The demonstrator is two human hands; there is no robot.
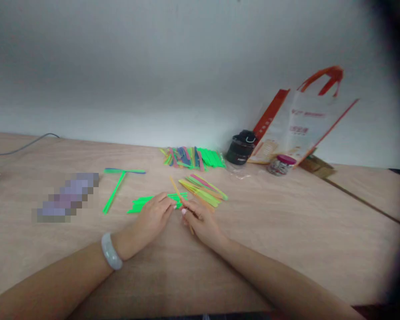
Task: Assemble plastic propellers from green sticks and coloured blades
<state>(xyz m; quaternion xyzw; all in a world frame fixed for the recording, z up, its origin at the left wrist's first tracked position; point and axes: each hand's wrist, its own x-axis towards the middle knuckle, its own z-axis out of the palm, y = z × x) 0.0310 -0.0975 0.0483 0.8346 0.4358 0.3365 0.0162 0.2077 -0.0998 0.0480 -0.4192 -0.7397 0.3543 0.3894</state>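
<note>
My left hand lies over a bunch of bright green plastic strips, and its fingertips reach toward my right hand. Whether it grips the strips is hidden. My right hand pinches a thin wooden stick that slants up and to the left. Just beyond it, a fan of yellow-green, pink and orange strips lies on the table. A pale bangle circles my left wrist.
A green T-shaped piece of stick and crossbar lies left of my hands, beside a pixelated patch. A mixed strip pile, black jar, pink-lidded jar and paper bag stand along the wall.
</note>
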